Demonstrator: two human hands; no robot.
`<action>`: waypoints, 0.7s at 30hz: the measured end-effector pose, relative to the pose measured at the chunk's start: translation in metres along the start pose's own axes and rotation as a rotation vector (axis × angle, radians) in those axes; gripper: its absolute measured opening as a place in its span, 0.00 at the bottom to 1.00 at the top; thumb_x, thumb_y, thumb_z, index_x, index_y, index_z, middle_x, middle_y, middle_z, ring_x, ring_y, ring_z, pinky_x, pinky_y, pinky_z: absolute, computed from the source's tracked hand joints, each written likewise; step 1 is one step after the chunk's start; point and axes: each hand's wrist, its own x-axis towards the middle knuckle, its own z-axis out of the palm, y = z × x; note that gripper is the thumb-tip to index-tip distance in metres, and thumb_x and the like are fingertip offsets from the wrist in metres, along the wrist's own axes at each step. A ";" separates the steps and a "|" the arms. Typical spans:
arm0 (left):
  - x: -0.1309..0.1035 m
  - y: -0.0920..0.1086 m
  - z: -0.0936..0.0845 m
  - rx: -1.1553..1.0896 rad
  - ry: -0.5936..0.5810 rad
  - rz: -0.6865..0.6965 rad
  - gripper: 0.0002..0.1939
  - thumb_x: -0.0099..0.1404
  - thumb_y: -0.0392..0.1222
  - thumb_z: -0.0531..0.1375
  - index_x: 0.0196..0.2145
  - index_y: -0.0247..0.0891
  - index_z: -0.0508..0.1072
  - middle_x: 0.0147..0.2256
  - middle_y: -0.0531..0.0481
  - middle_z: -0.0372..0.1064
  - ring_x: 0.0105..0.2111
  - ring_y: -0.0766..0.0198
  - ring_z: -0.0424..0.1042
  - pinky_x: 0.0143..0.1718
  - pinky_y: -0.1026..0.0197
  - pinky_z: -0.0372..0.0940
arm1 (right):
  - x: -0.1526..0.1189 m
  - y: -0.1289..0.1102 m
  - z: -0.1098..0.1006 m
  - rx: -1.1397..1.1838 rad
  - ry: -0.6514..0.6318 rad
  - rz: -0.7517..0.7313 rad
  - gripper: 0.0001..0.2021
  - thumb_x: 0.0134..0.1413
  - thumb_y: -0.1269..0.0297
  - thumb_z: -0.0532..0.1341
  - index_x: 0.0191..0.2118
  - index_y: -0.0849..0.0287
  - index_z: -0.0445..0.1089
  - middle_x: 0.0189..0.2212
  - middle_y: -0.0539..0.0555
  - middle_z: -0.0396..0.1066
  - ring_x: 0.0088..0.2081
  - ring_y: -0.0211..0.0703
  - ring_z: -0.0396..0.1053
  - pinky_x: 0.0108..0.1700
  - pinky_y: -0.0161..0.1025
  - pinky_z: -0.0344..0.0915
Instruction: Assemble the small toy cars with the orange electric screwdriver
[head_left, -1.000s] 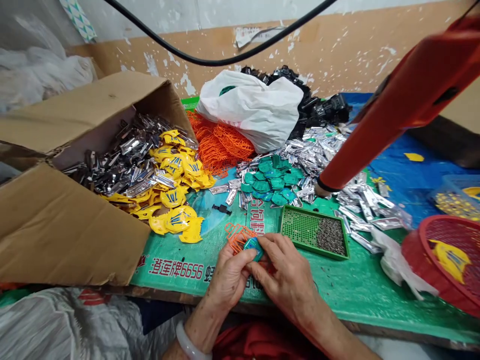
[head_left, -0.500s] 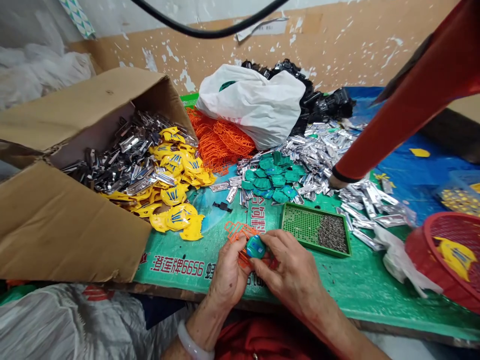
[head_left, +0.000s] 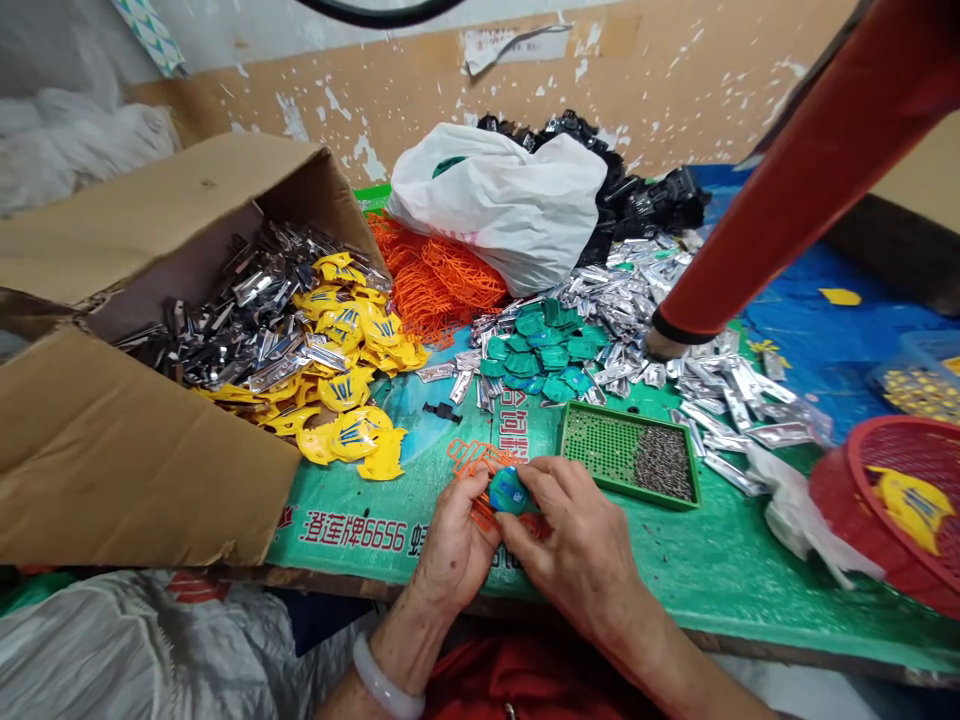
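Observation:
Close to the table's front edge, both hands meet around a small teal plastic piece [head_left: 508, 490] with a blue print on it. My left hand [head_left: 459, 535] is closed on orange plastic lattice pieces [head_left: 480, 460], whose upper ends stick out past the fingertips, and its thumb touches the teal piece. My right hand [head_left: 577, 530] pinches the teal piece from the right between thumb and fingers. The undersides of the held parts are hidden by the fingers. Just beyond the right hand lies a green tray [head_left: 600, 450] with small screws [head_left: 664, 462] at its right end.
A cardboard box [head_left: 187, 230] spills dark and silvery parts and yellow pieces [head_left: 352, 390] at the left. Teal pieces [head_left: 547, 350], silvery strips [head_left: 637, 290], orange lattices [head_left: 442, 285] and a white bag [head_left: 499, 200] lie behind. A red post [head_left: 787, 190] and red basket [head_left: 862, 510] stand right.
The view has shifted slightly. Both hands stay together near the same spot, and the teal piece has turned a little between the fingers.

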 end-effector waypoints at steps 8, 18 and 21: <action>-0.006 0.002 0.004 0.067 -0.024 -0.002 0.12 0.46 0.34 0.69 0.31 0.34 0.75 0.28 0.53 0.75 0.27 0.67 0.72 0.29 0.67 0.67 | 0.001 -0.003 -0.003 0.005 -0.068 0.080 0.06 0.47 0.70 0.61 0.35 0.60 0.70 0.33 0.57 0.70 0.38 0.49 0.67 0.38 0.45 0.67; -0.005 0.001 0.002 0.164 -0.025 -0.016 0.12 0.47 0.33 0.67 0.32 0.34 0.74 0.29 0.52 0.75 0.27 0.67 0.72 0.29 0.65 0.68 | 0.007 0.004 -0.007 0.164 -0.182 0.115 0.06 0.47 0.70 0.62 0.35 0.60 0.70 0.30 0.54 0.69 0.32 0.44 0.67 0.33 0.42 0.67; -0.004 0.003 0.001 0.182 0.005 -0.012 0.12 0.46 0.33 0.67 0.32 0.34 0.74 0.28 0.51 0.74 0.27 0.66 0.71 0.28 0.64 0.69 | 0.005 0.012 -0.035 0.273 -0.027 0.108 0.13 0.49 0.67 0.64 0.43 0.55 0.69 0.39 0.55 0.70 0.33 0.43 0.69 0.33 0.42 0.69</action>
